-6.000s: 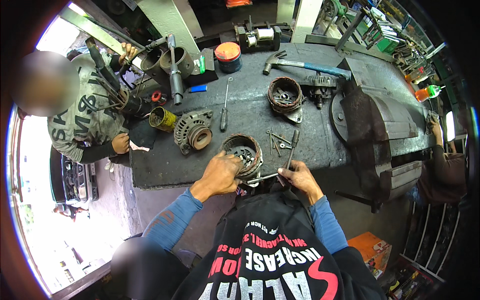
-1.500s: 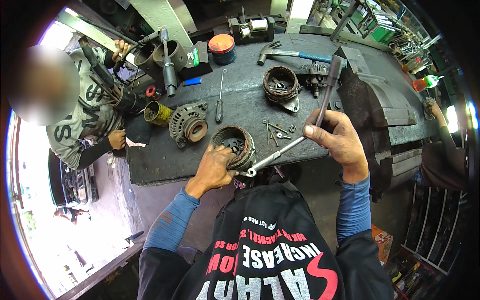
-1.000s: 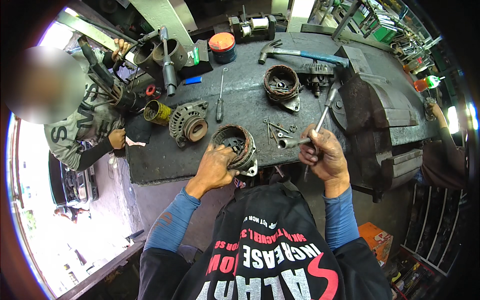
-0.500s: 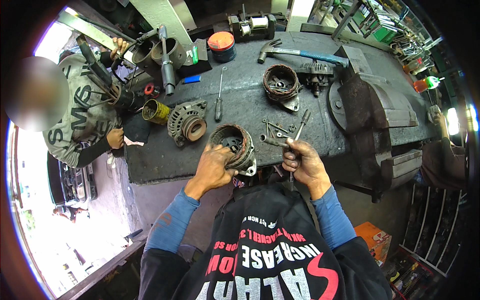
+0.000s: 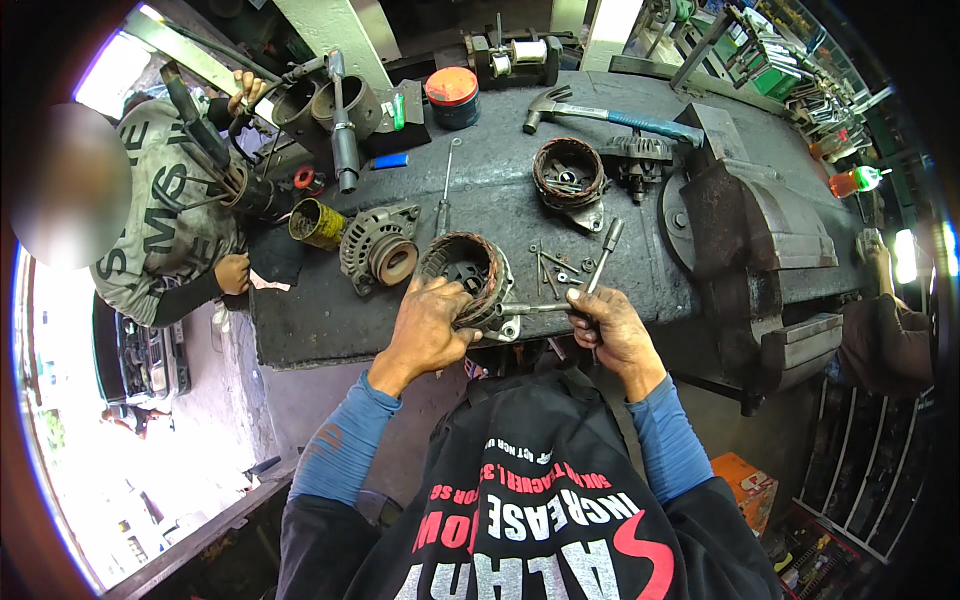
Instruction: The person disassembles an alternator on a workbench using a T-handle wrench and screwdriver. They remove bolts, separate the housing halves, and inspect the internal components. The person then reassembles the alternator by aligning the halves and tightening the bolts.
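My left hand (image 5: 425,325) grips the near left side of an alternator housing (image 5: 497,268), its fingers over the rim of the copper-coloured windings. The housing sits at the bench's front edge. In my right hand (image 5: 615,335) is a three-way socket wrench (image 5: 603,262). One arm of it points up and right; another lies nearly level, its end at the housing's right side near the mounting lug. Whether that end sits on a bolt I cannot tell. Beyond the wrench lie several loose bolts and nuts (image 5: 562,278).
Left of the housing stands another alternator part with a pulley (image 5: 395,262), by a screwdriver (image 5: 443,215). Farther back are a second wound housing (image 5: 568,172), a hammer (image 5: 610,114) and a red-lidded tin (image 5: 453,98). A large vise (image 5: 760,225) fills the right. A co-worker (image 5: 165,215) is at the left.
The wrench has turned in my right hand, and its left arm has swung down to the housing's right side. My left hand keeps its hold. The view has shifted slightly.
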`<move>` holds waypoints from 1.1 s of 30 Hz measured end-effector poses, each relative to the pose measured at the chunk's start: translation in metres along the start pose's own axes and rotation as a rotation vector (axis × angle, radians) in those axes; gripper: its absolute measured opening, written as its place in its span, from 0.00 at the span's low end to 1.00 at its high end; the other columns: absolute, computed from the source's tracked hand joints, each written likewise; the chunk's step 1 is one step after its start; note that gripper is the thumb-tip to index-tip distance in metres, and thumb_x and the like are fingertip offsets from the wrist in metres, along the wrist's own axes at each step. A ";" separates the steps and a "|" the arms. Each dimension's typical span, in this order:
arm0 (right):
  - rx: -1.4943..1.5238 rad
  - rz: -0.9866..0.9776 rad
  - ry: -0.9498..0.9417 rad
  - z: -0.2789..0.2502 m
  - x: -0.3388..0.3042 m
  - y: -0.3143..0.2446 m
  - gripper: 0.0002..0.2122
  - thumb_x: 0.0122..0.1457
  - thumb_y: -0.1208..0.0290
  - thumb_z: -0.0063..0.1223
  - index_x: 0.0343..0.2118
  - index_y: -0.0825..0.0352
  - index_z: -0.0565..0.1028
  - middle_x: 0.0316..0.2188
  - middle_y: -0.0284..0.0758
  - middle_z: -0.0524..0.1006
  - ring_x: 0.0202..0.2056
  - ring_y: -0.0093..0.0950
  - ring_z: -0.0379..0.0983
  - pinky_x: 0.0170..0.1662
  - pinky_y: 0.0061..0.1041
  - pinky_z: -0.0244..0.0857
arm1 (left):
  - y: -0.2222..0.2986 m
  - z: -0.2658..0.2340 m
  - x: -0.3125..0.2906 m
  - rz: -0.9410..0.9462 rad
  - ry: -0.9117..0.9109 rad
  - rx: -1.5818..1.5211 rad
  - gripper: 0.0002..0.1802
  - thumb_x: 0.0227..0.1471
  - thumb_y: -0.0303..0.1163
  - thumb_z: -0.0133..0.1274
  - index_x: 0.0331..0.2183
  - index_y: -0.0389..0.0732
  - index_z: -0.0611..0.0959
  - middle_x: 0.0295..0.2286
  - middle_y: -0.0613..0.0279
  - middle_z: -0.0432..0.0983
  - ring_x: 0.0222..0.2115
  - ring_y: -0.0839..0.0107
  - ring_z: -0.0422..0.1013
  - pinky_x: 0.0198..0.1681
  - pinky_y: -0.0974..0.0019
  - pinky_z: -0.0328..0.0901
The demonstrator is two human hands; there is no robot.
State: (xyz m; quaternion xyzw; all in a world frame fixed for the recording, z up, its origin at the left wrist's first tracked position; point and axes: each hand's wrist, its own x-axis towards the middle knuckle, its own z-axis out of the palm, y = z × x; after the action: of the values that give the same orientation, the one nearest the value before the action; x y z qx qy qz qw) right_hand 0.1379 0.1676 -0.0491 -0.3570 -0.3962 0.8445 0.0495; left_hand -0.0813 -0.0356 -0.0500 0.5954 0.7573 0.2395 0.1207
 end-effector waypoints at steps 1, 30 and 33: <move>-0.015 0.001 0.008 0.000 0.001 -0.001 0.10 0.66 0.65 0.61 0.33 0.63 0.73 0.20 0.26 0.66 0.17 0.15 0.57 0.20 0.16 0.51 | 0.001 0.000 0.000 -0.032 -0.035 -0.009 0.25 0.34 0.39 0.75 0.34 0.34 0.86 0.30 0.57 0.78 0.37 0.55 0.73 0.54 0.51 0.61; -1.451 -0.215 0.115 0.012 0.045 -0.040 0.25 0.59 0.50 0.66 0.38 0.75 0.80 0.36 0.59 0.81 0.43 0.56 0.79 0.47 0.51 0.71 | -0.007 0.004 0.005 0.050 -0.089 0.044 0.22 0.36 0.41 0.73 0.36 0.42 0.88 0.35 0.63 0.80 0.43 0.59 0.74 0.55 0.48 0.62; -1.569 -0.376 0.092 0.000 0.054 -0.031 0.24 0.59 0.49 0.66 0.35 0.72 0.80 0.35 0.56 0.81 0.42 0.56 0.78 0.44 0.50 0.71 | -0.006 0.012 0.004 -0.085 -0.153 0.003 0.24 0.33 0.36 0.69 0.39 0.44 0.88 0.34 0.62 0.80 0.42 0.57 0.74 0.52 0.49 0.63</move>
State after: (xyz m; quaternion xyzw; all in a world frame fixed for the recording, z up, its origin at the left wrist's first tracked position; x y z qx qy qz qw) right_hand 0.0917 0.2082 -0.0581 -0.2495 -0.9245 0.2823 -0.0579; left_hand -0.0819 -0.0299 -0.0624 0.5794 0.7708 0.1870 0.1874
